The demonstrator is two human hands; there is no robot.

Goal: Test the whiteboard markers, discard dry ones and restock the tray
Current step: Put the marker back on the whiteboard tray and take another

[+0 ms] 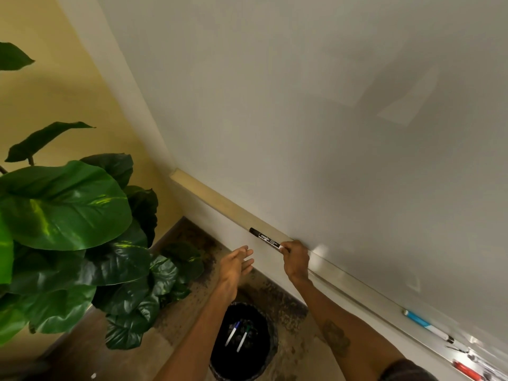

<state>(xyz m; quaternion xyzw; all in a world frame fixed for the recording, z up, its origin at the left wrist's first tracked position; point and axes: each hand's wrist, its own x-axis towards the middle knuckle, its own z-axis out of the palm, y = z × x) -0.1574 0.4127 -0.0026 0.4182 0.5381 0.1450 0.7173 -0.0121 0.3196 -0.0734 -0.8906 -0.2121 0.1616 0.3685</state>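
I see the right hand's [295, 259] fingers [286, 247] curled and pinched round one end of a black marker [264, 238]. It is a slim dark barrel with white lettering along its side and a paler band just at the fingertips. From the grip its whole length runs up and to the left, along the front edge of the tray [343, 280] under the whiteboard [330, 133]. I cannot tell whether it rests on that ledge or is just off it.

The left hand [236, 264] is near the marker's free end but apart from it, fingers straight and a little spread, holding nothing.

Farther right in the tray lie a blue marker [420, 321] and a red marker [467, 371]. Below the forearms a black bin [217, 353] stands on the floor with two markers inside, one blue-capped [233, 332] and one green-capped [244, 337]. A big leafy plant [68, 204] fills the left side.
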